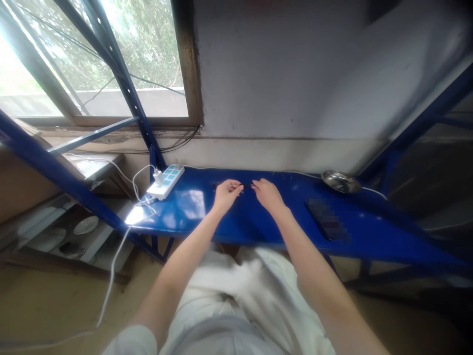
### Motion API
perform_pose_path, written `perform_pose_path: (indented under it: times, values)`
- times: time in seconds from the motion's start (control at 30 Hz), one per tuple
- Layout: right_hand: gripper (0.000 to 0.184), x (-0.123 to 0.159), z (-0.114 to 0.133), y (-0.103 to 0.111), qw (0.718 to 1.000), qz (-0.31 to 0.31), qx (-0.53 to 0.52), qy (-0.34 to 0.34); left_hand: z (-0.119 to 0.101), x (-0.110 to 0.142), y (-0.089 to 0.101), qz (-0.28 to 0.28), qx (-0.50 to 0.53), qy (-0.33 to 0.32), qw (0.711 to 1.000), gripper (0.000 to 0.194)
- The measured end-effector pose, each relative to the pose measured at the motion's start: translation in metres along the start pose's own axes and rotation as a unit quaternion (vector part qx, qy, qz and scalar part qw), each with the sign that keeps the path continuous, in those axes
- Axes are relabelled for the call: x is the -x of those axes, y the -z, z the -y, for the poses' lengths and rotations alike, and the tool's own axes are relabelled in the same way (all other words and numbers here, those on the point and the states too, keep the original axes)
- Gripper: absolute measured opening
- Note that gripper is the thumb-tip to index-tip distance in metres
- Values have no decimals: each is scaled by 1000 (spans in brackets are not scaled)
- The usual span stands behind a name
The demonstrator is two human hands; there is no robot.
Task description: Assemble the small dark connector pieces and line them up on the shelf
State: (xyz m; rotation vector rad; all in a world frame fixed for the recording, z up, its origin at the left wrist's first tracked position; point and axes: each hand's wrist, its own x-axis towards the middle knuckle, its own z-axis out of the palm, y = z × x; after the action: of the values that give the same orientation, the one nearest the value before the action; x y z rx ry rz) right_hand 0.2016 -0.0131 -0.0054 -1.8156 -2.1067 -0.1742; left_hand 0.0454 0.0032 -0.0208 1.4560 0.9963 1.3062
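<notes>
Pinching a thin dark strip [247,185] between both hands, over the far half of the blue table [242,219]. Left hand [224,195]: thumb and fingers closed on the strip's left end. Right hand [269,195]: fingertips together at the right end, a short run of strip bare between them. Can't tell what the strip is, too small from here. Both forearms reach in over the near edge, hands just apart.

Further out: phone-like dark slab [323,219] flat on the table, right of the right hand, details blurred. Shiny metal bowl [340,182] behind it near the wall [291,74]. White power strip [166,181] at the table's left end, white plug [158,178] in it, white cord [111,281] dropping over the edge. Window [157,54] beyond, up left, blue post [127,86] in front.
</notes>
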Motion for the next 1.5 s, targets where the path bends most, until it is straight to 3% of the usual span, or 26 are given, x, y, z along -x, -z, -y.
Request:
perform_pose_path:
  times: [0.2, 0.47, 0.6, 0.77, 0.93, 1.1, 1.5]
  values:
    - [35, 0, 5, -8, 996, -58, -65, 28, 6, 2, -8, 7, -9, -3, 1000, 20]
    - [26, 2, 6, -15, 997, -38, -74, 2, 9, 3, -18, -16, -73, -46, 996, 13]
    - [18, 1, 0, -22, 993, -24, -108, -31, 14, 2, -19, -12, -55, -54, 997, 23]
    - [18, -6, -18, -45, 955, -40, -258, -143, 41, 1, -4, -56, -64, -27, 996, 28]
    - [17, -16, -27, -69, 946, 15, -260, -195, 66, 4, 17, -90, -99, 20, 991, 21]
    - [15, -29, -25, -87, 942, 73, -260, -199, 69, 8, 24, -101, -111, 38, 988, 19]
    - [16, -43, -29, -102, 948, 114, -220, -201, 78, 4, 32, -105, -109, 32, 988, 21]
